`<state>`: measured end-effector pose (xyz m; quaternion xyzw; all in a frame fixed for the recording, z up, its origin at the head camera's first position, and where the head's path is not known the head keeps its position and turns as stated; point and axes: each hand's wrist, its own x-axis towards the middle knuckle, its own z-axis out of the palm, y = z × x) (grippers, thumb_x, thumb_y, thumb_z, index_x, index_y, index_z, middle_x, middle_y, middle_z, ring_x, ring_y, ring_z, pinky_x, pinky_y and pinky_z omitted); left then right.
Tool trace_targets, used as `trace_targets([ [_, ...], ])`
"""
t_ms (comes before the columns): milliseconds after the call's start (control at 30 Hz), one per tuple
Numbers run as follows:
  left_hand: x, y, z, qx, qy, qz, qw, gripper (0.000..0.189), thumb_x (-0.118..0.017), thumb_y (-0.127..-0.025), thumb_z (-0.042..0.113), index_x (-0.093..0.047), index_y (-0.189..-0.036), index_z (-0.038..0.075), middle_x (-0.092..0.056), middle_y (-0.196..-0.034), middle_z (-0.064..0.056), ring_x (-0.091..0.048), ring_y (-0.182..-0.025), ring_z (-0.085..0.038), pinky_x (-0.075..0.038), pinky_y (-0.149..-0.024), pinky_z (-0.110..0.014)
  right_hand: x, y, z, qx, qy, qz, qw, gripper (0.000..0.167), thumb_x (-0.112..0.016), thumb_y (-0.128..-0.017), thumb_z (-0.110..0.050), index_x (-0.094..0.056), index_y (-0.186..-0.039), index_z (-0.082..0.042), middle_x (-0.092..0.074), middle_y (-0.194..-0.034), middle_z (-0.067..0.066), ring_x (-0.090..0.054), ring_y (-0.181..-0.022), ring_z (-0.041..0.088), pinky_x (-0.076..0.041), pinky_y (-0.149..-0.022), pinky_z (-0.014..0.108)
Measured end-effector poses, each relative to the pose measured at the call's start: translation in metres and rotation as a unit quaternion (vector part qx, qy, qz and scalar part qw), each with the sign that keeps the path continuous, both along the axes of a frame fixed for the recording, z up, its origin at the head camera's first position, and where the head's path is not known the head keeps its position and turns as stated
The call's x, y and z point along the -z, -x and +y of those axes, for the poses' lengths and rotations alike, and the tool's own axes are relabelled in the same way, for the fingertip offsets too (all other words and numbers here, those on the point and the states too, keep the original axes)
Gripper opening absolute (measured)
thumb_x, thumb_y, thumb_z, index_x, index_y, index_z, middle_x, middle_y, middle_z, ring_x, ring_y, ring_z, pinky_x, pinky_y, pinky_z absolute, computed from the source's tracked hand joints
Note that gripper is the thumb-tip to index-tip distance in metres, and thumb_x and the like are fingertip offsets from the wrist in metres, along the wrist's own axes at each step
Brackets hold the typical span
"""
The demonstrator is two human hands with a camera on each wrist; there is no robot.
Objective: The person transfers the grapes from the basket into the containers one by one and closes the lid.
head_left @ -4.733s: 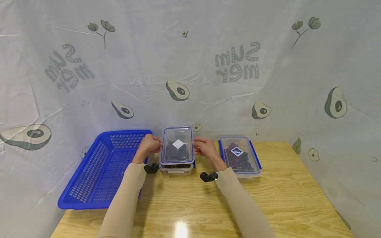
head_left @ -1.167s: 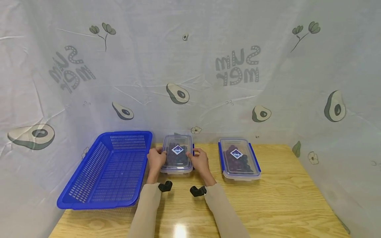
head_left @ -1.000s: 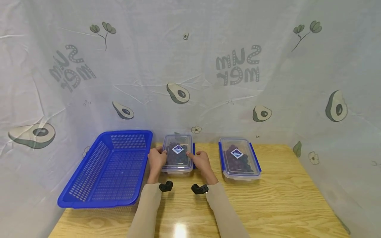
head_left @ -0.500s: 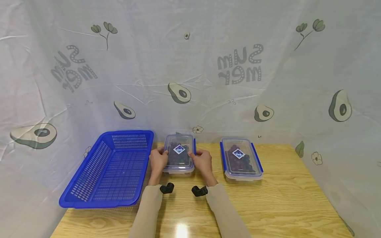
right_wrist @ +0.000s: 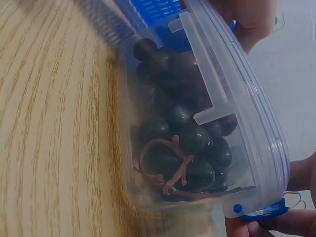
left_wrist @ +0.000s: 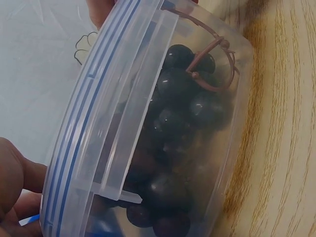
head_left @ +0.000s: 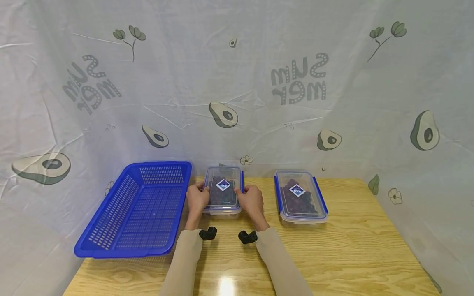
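Note:
A clear plastic food container (head_left: 222, 202) with a blue-edged lid stands on the table in front of the person. Dark grapes (left_wrist: 170, 121) with a brown stem show through its wall in the left wrist view. My left hand (head_left: 197, 199) holds its left side, thumb on top of the lid. On the other side my right hand (head_left: 252, 202) grips the right edge, its thumb also on the lid. In the right wrist view, fingers of that hand lie at a blue side latch (right_wrist: 266, 211). A diamond sticker (head_left: 223, 185) marks the lid.
A blue perforated plastic basket (head_left: 148, 218) lies at the left, close beside the left hand. To the right stands a second lidded container (head_left: 301, 207) with grapes, blue latches along its sides. Behind the wooden table (head_left: 352, 238) hangs a printed curtain (head_left: 177, 74).
Several seconds ago both hands held the lid raised over the container; now it sits on it. The hands have come closer, thumbs on top. Over the last second they have barely moved.

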<state>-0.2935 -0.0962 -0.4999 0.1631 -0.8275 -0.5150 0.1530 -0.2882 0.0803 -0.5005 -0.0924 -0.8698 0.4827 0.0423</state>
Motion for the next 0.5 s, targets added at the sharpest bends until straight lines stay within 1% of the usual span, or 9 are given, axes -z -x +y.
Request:
trace_targets([
  [100, -0.0006, 0.0001, 0.0005, 0.001, -0.003, -0.002, 1.0, 0.032, -0.066, -0.099, 0.006, -0.072, -0.129, -0.005, -0.074, -0.123, -0.028, -0.062, -0.121, -0.045, -0.051, -0.104, -0.056, -0.0013, 0.0002, -0.0015, 0.002, -0.017, 0.007, 0.9998, 0.032, -0.071, -0.1, -0.034, -0.079, -0.096, -0.003, -0.072, -0.078, 0.007, -0.058, -0.063, 0.017, -0.039, -0.053, 0.027],
  [167, -0.0008, -0.0001, 0.0007, 0.001, -0.005, -0.003, 1.0, 0.032, -0.066, -0.099, 0.006, -0.072, -0.128, -0.005, -0.074, -0.123, -0.027, -0.062, -0.121, -0.044, -0.052, -0.104, -0.055, -0.0018, -0.0004, -0.0029, -0.002, -0.03, 0.015, 0.9994, 0.033, -0.069, -0.101, -0.033, -0.077, -0.089, -0.003, -0.067, -0.071, 0.005, -0.056, -0.06, 0.017, -0.037, -0.051, 0.028],
  [300, 0.0012, -0.0007, 0.0001, 0.007, -0.015, -0.004, 0.9999, 0.032, -0.066, -0.099, 0.007, -0.073, -0.129, -0.004, -0.074, -0.123, -0.027, -0.061, -0.123, -0.044, -0.051, -0.105, -0.055, -0.0013, -0.0013, -0.0052, -0.003, -0.052, 0.022, 0.9984, 0.034, -0.068, -0.102, -0.032, -0.074, -0.082, -0.005, -0.064, -0.069, 0.005, -0.055, -0.058, 0.018, -0.037, -0.05, 0.03],
  [400, 0.0029, -0.0008, 0.0, 0.006, -0.016, -0.004, 0.9998, 0.032, -0.066, -0.099, 0.007, -0.072, -0.129, -0.004, -0.074, -0.124, -0.027, -0.063, -0.121, -0.044, -0.054, -0.102, -0.054, -0.0006, -0.0016, -0.0057, -0.003, -0.054, 0.018, 0.9984, 0.032, -0.068, -0.102, -0.032, -0.075, -0.085, -0.005, -0.067, -0.072, 0.007, -0.057, -0.059, 0.019, -0.038, -0.05, 0.03],
  [500, 0.0039, 0.0, 0.0005, 0.005, -0.011, -0.001, 0.9999, 0.031, -0.066, -0.099, 0.007, -0.072, -0.129, -0.003, -0.074, -0.125, -0.025, -0.069, -0.115, -0.042, -0.057, -0.097, -0.054, -0.0008, -0.002, -0.0049, -0.004, -0.042, 0.017, 0.999, 0.032, -0.069, -0.102, -0.031, -0.075, -0.087, -0.005, -0.067, -0.071, 0.006, -0.056, -0.058, 0.018, -0.038, -0.05, 0.029],
])
